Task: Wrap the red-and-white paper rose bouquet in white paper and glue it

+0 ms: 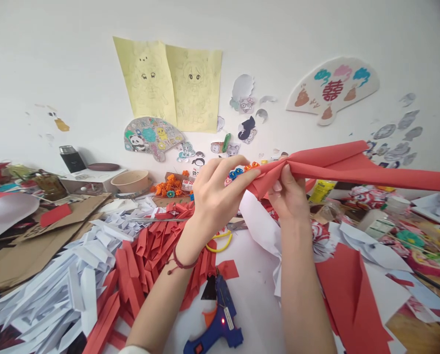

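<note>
Both hands are raised above the table around a large folded sheet of red paper point(327, 157). My left hand point(220, 189) pinches its narrow, gathered end between thumb and fingers. Close beside it, my right hand point(288, 194) grips the paper from below, thumb pressed at the point where the folds meet. From there the paper spreads out to the right in long flaps. Below the hands lies a blue glue gun point(222, 319) with a small red light lit. Left of the glue gun are piled folded red paper strips point(161, 241).
Folded white paper strips point(72, 280) heap up at the left, beside brown cardboard point(39, 246). A red sheet point(353, 295) lies at the right. Scissors point(238, 225), orange flowers point(170, 186) and a beige bowl point(129, 181) sit farther back, before the wall.
</note>
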A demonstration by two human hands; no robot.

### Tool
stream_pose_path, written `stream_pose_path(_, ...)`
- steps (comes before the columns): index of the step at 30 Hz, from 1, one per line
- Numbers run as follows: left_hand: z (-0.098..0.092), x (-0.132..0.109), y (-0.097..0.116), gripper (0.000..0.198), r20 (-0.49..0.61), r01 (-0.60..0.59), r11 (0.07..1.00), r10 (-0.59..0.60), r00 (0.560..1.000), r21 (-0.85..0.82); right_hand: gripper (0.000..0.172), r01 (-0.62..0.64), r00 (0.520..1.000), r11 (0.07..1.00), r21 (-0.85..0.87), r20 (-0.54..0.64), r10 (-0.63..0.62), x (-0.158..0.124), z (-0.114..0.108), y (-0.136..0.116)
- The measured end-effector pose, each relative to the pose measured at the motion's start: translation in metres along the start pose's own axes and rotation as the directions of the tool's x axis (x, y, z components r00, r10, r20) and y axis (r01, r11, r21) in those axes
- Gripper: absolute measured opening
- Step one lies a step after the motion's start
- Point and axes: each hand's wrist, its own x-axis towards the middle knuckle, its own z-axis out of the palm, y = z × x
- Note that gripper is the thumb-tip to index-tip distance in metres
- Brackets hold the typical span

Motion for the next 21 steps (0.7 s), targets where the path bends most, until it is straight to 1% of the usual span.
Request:
stream_pose_path(3,0.001,-0.002,-0.002,0.021,-0.072,-0.114,0.992,0.118,0.990,0.054,0.039,-0.011,1.000,1.000,-0.012,-0.001,0.011,0.000,-0.001,0.000)
stream_pose_path(7,-0.001,-0.003,-0.006,0.025,-0.072,-0.196,0.979,0.199,0.977,0.052,0.039,-0.030,0.999,0.999,-0.027,0.012,0.030,0.001,-0.001,0.002)
stream_pose_path(10,-0.001,-0.003,-0.007,0.019,-0.085,-0.182,0.975,0.193,0.978,0.125,0.041,-0.026,0.999,1.000,-0.007,-0.018,0.026,0.001,0.001,0.001)
stream_pose_path(12,-0.001,-0.004,-0.006,0.015,-0.124,-0.169,0.966,0.195,0.973,0.194,0.041,-0.023,0.999,1.000,0.007,-0.046,0.023,0.002,0.002,0.001)
stream_pose_path(14,-0.001,-0.005,-0.003,0.013,-0.160,-0.180,0.953,0.222,0.962,0.245,0.041,-0.019,0.997,1.000,0.025,-0.068,0.021,0.002,0.003,0.001)
stream_pose_path(18,0.000,-0.008,0.001,0.014,-0.194,-0.235,0.935,0.290,0.937,0.264,0.043,-0.019,0.996,0.999,0.051,-0.081,0.023,0.002,0.008,0.002)
stream_pose_path(21,0.003,-0.009,0.003,0.013,-0.199,-0.223,0.932,0.285,0.937,0.287,0.042,0.000,0.996,0.999,0.047,-0.087,0.004,0.001,0.012,0.002)
